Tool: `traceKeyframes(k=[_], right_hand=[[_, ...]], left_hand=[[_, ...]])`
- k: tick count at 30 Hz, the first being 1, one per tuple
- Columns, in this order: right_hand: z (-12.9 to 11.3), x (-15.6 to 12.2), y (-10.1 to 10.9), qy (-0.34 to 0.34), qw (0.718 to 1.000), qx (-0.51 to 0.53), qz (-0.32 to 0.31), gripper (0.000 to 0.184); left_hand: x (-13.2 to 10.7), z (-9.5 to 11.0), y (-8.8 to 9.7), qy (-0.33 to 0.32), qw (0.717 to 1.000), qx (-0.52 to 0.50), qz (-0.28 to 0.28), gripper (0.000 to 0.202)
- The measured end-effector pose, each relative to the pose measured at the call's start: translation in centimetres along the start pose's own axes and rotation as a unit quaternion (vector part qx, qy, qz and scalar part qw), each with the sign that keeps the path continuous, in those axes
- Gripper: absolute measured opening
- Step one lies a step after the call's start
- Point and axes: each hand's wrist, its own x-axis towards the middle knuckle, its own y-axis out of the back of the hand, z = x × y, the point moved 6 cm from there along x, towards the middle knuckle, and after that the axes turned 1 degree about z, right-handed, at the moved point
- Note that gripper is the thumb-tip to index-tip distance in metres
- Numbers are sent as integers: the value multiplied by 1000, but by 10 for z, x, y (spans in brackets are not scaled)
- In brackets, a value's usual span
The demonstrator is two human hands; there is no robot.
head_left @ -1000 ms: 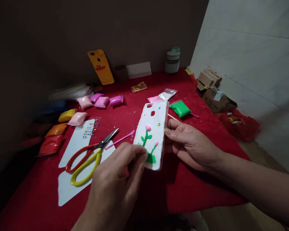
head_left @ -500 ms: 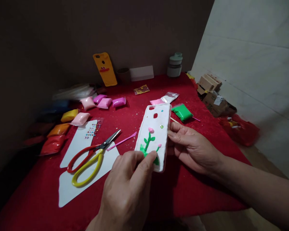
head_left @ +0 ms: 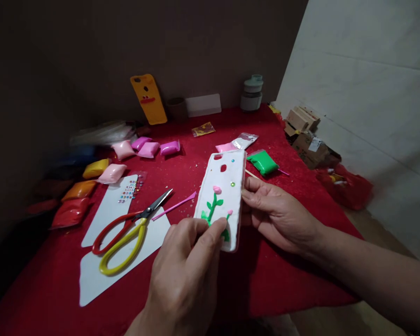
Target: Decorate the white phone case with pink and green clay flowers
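A white phone case [head_left: 224, 186] with green clay stems and small pink buds is held above the red table [head_left: 231, 280]. My right hand [head_left: 280, 217] grips its right edge with the fingertips. My left hand [head_left: 185, 275] is closed, and its thumb and forefinger press on the green clay at the case's lower left. Whether anything small is pinched between those fingers is hidden. Red and yellow scissors [head_left: 126, 233] lie on white card [head_left: 101, 275] to the left, next to a thin pink tool [head_left: 175, 205].
Several coloured clay packets [head_left: 101, 170] line the left side, and a green packet [head_left: 262, 162] lies behind the case. A sheet of gem stickers [head_left: 129, 190], a yellow phone case [head_left: 149, 99] against the wall and a jar [head_left: 251, 93] are further back. Boxes [head_left: 306, 135] sit on the floor at right.
My left hand has moved right and up onto the case's lower left, over the green clay. The right hand keeps its hold on the case's edge.
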Motion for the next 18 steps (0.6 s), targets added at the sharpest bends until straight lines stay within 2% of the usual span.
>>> traceKeyframes(k=[9,14,18], right_hand=[[-1,0,1,-7,1000,-6,3,8],[-1,0,1,-5,1000,-11,7,7],[0,0,1,-8,1000,-20,7,4]], left_hand=[[-2,-3,7,24,1000,-17,9,31],[-4,0,5,8,1000,-6,5,36],[-7,3,7,21,1000,1,7,38]])
